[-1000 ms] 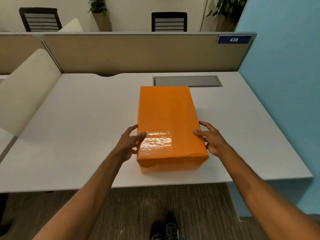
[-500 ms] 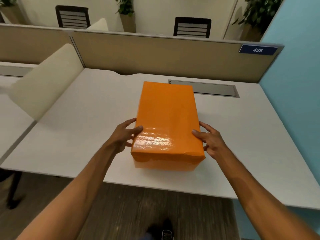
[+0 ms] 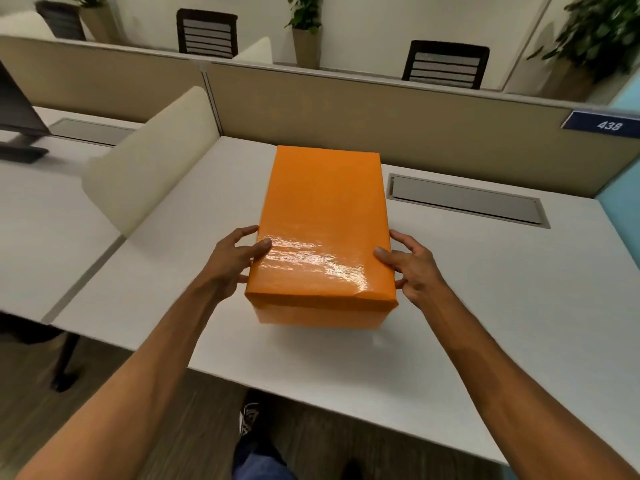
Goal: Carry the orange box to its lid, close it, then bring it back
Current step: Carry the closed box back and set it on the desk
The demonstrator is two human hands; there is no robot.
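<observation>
**A:** Going from the left: what worries you first?

**B:** The left hand [image 3: 232,263]. Its grip is on the orange box [image 3: 323,233], thumb over the top edge, fingers pressed to the left side wall. That is a squeeze from the flank, not a hold from beneath. The wrapping looks glossy, so I'd judge it slick; if the pressure eases, that side could slide down.

**A:** And the box itself, where is it?

**B:** Between the two hands, over the near part of the white counter [image 3: 519,306], lid on, long axis pointing away from the person. Whether it rests on the counter or is just clear of it I cannot tell for certain; the pale shadow under the front edge hints that it is lifted a little.

**A:** So the lid could be a problem?

**B:** Possibly. There is a crease at the near right corner of the top. If the thumbs hold mainly the lid and not the body below, the lower part might drop away or the lid might shift askew.

**A:** The right side?

**B:** The right hand [image 3: 412,268] mirrors the left: its grip is clasped on the box, thumb on top near the right edge, fingers spread down the side. Uneven pressure between the two hands would tilt the box. Further right, the grey cable hatch [image 3: 467,199] sits flush, so it is little hazard.
</observation>
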